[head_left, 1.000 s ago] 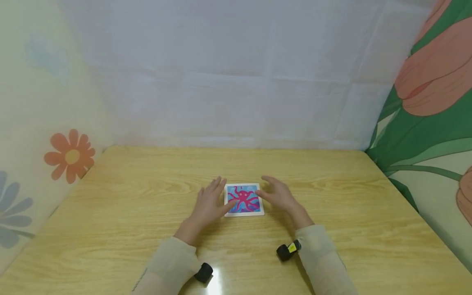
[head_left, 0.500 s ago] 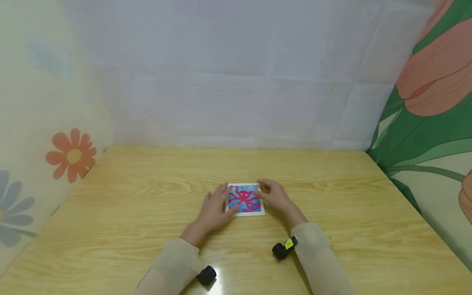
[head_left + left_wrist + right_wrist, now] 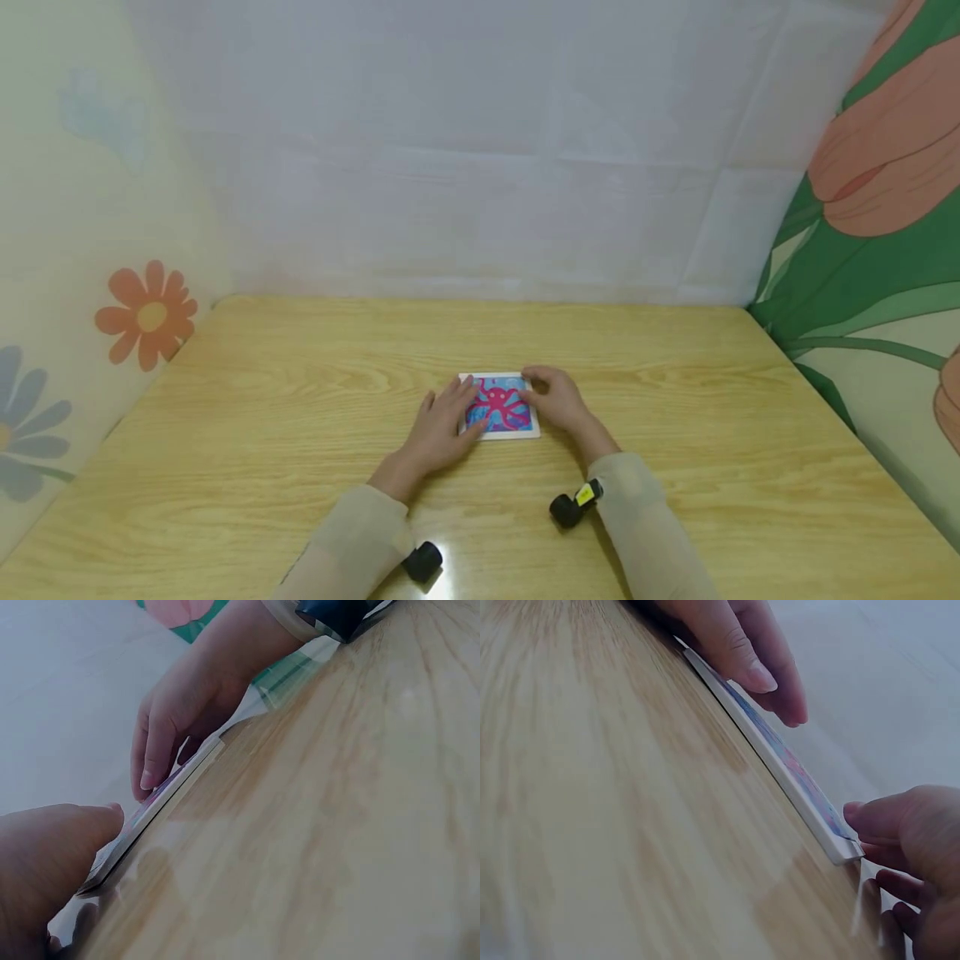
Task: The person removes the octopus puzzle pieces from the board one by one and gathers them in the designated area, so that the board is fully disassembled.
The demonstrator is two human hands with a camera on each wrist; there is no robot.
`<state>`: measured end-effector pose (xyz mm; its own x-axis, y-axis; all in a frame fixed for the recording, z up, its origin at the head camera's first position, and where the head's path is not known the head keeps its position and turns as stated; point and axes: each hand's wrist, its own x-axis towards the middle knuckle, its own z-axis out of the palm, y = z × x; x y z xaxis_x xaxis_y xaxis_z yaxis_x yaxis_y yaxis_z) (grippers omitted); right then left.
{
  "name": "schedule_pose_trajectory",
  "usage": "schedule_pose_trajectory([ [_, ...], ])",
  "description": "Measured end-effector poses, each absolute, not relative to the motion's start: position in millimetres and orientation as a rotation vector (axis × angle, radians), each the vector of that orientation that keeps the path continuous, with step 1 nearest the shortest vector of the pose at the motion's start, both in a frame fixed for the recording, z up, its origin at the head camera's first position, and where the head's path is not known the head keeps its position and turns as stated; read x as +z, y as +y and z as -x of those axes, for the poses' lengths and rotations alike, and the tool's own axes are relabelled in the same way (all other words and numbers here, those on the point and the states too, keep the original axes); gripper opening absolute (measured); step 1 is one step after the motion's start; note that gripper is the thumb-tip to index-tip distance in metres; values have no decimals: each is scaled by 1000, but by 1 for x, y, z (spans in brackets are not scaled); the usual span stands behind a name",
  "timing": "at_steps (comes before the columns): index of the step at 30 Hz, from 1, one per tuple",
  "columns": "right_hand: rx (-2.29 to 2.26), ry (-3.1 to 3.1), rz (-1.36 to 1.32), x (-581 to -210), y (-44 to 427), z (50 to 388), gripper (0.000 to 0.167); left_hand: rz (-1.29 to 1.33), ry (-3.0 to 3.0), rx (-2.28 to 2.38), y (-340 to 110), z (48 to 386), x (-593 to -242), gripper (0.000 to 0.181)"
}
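Note:
A white-bordered picture of a pink octopus on blue [image 3: 498, 407] lies flat on the wooden table. The left hand [image 3: 441, 429] reaches over its left side, fingers spread, with the thumb by the near left part. At the right edge, the right hand [image 3: 562, 403] has bent fingers and its thumb over the border. In the left wrist view, the left hand [image 3: 45, 859] has its thumb above the thin slab [image 3: 169, 796]. The right wrist view shows the right hand [image 3: 922, 855] pinching a corner of the slab [image 3: 780, 769]; its far fingers are partly hidden.
The wooden table [image 3: 300, 358] extends around the picture. Behind it hangs a white cloth [image 3: 480, 167]. Flower-patterned panels stand at the left [image 3: 150, 317] and right [image 3: 885, 183]. A black camera is worn at each wrist.
The left hand has moved right, from beside the picture onto its left side. The right hand has closed in on the right edge. The picture has hardly shifted.

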<state>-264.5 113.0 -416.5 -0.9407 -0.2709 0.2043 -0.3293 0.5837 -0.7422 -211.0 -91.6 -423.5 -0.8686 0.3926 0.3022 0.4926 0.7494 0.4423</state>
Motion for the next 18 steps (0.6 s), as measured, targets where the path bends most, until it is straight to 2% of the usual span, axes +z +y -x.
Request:
schedule_pose_trajectory([
  [18, 1240, -2771, -481, -415, 111, 268, 25, 753, -2824, -583, -92, 211, -424, 50],
])
